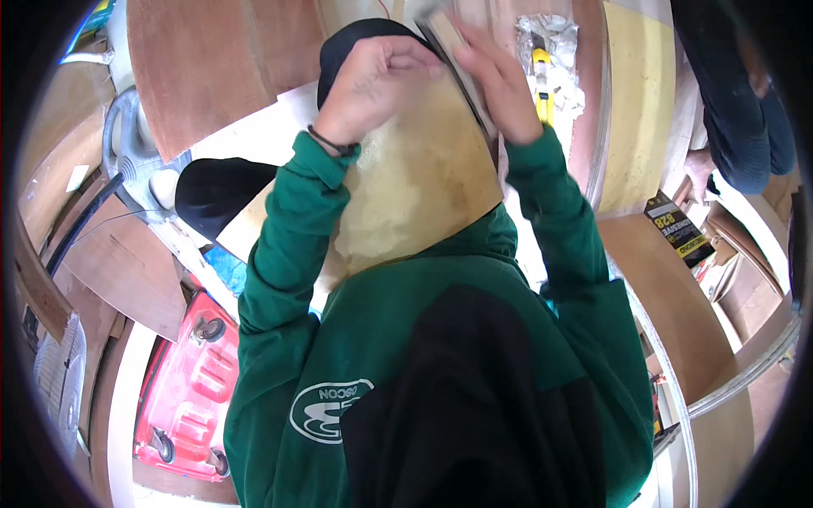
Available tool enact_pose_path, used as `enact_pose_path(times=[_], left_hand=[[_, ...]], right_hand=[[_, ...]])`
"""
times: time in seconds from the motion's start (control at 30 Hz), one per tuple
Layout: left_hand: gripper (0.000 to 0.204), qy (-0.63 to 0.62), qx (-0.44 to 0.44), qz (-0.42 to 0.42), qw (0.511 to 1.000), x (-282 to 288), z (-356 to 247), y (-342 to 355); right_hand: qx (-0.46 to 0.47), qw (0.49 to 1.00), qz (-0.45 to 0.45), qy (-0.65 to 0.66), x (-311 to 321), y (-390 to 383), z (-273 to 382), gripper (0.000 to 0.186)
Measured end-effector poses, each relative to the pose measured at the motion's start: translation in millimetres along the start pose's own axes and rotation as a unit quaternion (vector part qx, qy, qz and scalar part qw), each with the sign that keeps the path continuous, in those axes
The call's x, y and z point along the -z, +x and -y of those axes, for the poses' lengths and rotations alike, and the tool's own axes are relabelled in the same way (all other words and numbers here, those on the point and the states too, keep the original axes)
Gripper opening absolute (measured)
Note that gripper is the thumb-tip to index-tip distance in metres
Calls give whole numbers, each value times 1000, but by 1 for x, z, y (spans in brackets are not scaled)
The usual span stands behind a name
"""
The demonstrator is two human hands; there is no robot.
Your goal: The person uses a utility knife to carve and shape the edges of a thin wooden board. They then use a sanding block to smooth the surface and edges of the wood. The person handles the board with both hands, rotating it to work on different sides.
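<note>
A tan, slightly glossy sheet [415, 182] with a curved lower edge lies across my lap. My left hand [373, 89] is over its upper left part, with the fingers curled together near the far edge; what they pinch, if anything, is hidden. At the sheet's upper right, my right hand [495, 80] is closed along a narrow wooden strip [449, 34] with a dark edge. That strip and the fingertips are slightly blurred. The strip slants down along the sheet's right side.
Right of my right hand, a yellow box cutter [542, 80] lies on crumpled wrapping [569, 51]. Brown boards [220, 68] lie at far left, above a grey plastic stool [127, 144]. A red wheeled base [190, 381] sits lower left. A black box [677, 229] and another person's legs [737, 102] are at right.
</note>
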State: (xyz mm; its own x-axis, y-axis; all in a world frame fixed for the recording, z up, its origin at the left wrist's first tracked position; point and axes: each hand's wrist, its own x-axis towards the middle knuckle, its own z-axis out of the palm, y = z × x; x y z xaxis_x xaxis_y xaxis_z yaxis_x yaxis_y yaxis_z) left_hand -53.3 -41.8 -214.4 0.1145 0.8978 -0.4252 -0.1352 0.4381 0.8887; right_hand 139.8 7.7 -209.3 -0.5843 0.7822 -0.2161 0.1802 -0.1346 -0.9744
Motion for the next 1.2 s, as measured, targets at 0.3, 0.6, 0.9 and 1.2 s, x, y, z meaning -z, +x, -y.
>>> enact_pose_path(times=[0.3, 0.6, 0.9, 1.2], left_hand=[[12, -24, -38, 18, 999, 3, -1, -5], [12, 60, -19, -12, 998, 2, 1, -6], [12, 84, 2, -44, 996, 2, -1, -10], [9, 93, -39, -35, 994, 8, 6, -11]], right_hand=[[66, 997, -1, -40, -2, -10, -6, 45], [-38, 999, -20, 24, -9, -7, -1, 43], [-39, 998, -39, -15, -15, -4, 6, 42], [-63, 997, -23, -22, -21, -2, 15, 44]])
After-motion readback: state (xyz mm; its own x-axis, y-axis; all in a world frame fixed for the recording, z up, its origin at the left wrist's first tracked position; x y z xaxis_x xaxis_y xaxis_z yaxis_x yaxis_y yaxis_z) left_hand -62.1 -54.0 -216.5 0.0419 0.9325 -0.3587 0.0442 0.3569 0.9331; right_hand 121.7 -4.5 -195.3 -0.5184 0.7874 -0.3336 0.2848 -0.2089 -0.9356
